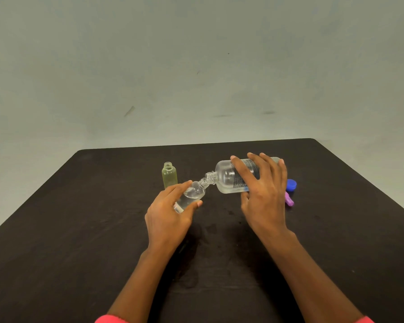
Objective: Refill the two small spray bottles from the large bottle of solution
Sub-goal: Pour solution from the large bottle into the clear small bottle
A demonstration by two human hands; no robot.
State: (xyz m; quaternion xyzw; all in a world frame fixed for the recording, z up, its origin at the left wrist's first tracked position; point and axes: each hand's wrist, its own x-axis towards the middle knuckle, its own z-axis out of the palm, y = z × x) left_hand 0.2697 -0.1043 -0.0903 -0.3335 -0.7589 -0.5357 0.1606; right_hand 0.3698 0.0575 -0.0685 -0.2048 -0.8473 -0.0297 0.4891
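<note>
We look down on a dark surface (79, 229) that reaches back to a pale grey-green wall. The large bottle (226, 177) is the biggest thing on view: clear, uncapped, tipped almost on its side above the surface with its threaded neck pointing left. It carries a label of fine dark print with a blue edge, but we cannot read any word of it. Our right hand (264, 194) grips this bottle, fingers curled over the top and label, thumb underneath. Our left hand (168, 215) pinches the clear small bottle (191, 194) between thumb and fingers. It is tilted, and its open mouth meets the large bottle's neck. Clear liquid lies inside it. Just behind the left hand a yellowish small bottle (169, 176) stands upright and open, untouched. Beyond the right hand lie a blue cap (291, 184) and a purple spray piece (289, 201), close together.
</note>
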